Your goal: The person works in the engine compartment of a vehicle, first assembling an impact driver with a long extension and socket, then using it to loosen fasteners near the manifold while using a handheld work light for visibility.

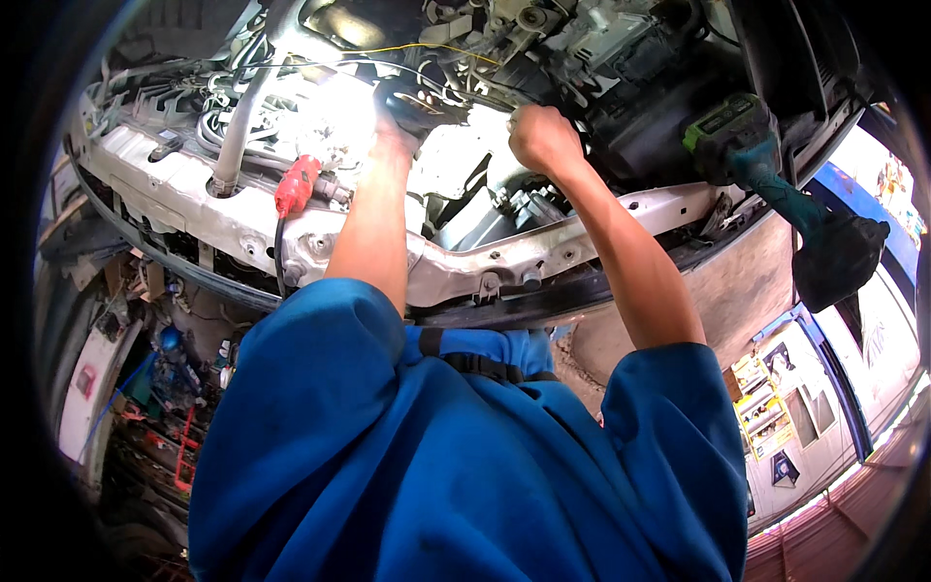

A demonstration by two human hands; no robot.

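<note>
Both my arms reach over the car's pale front panel (184,191) into the engine bay. My left hand (391,141) is deep among the parts beside the bright glare of a lamp, and its fingers are lost in shadow and glare. Further right, my right hand (545,139) is closed into a fist shape above a brightly lit pale part (452,155). Whatever its fingers grip is hidden. A thin yellow wire (427,46) runs across the bay beyond my hands.
The lamp's red handle (298,186), with a black cord, lies left of my left forearm. A slanting grey rod (240,136) rises near it. At the right edge of the bay rests a green-and-black cordless power tool (761,160). Cluttered tools and parts (175,388) lie at lower left.
</note>
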